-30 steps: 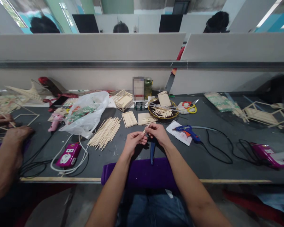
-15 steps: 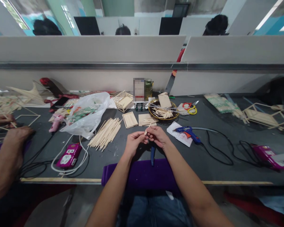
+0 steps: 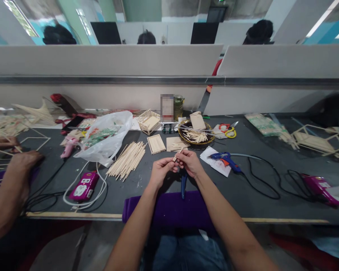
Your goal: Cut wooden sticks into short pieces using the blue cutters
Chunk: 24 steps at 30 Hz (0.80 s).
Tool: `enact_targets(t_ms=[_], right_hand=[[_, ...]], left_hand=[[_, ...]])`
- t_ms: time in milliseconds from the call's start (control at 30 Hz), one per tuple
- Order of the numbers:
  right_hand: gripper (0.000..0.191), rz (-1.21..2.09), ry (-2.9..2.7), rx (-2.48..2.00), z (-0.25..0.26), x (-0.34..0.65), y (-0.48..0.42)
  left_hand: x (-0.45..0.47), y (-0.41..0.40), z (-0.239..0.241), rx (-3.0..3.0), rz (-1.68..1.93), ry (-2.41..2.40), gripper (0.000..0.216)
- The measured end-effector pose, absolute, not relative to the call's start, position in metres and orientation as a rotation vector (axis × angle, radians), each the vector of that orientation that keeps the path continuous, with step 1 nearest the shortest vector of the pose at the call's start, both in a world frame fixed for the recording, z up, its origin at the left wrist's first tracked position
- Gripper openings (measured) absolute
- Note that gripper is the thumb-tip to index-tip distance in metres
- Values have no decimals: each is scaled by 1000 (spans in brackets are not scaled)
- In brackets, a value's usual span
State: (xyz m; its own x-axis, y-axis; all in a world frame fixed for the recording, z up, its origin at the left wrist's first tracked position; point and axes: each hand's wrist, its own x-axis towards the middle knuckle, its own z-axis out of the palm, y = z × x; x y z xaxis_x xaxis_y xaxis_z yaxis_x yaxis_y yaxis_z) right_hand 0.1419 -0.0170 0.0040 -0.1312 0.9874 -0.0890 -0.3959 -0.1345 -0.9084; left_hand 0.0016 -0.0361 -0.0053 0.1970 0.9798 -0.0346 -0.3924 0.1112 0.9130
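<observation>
My left hand (image 3: 160,172) and my right hand (image 3: 188,162) meet over the dark table (image 3: 243,188), both pinched on a short pale wooden stick (image 3: 177,155) that points up and to the right. Under my hands lies a blue-handled tool (image 3: 183,183), partly hidden. A loose bundle of long wooden sticks (image 3: 127,159) lies just left of my left hand. Flat stick panels (image 3: 156,143) lie just beyond my hands. A purple cloth (image 3: 169,209) covers the table edge in front of me.
A blue glue gun (image 3: 222,157) on paper lies right of my hands, its black cord (image 3: 260,177) looping right. A basket of short sticks (image 3: 196,134), a plastic bag (image 3: 107,133), a pink power strip (image 3: 80,186) and scissors (image 3: 227,130) lie around. Another person's arm (image 3: 8,188) rests at left.
My hands stay together on the short stick, with only small finger shifts. The view has drifted slightly.
</observation>
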Motion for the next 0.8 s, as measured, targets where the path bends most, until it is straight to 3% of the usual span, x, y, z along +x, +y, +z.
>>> enact_targets(t_ms=[300,467,667,800], right_hand=[[29,1517,-985,-938,2,142,-18],[26,1156,-1307,-1073,-2,144,-16],[18,777,-1718,-1185,-17,137,-16],[15,634,-1928,-1298,-25,136,-15]], left_hand=[[3,-36,-6,932,1202,867,34],[-8,-27,-12,904,1315,1017,39],[-18,-21,-24,1390,1230,1290,21],[-16,-22,-29,1795,1070,1473,41]])
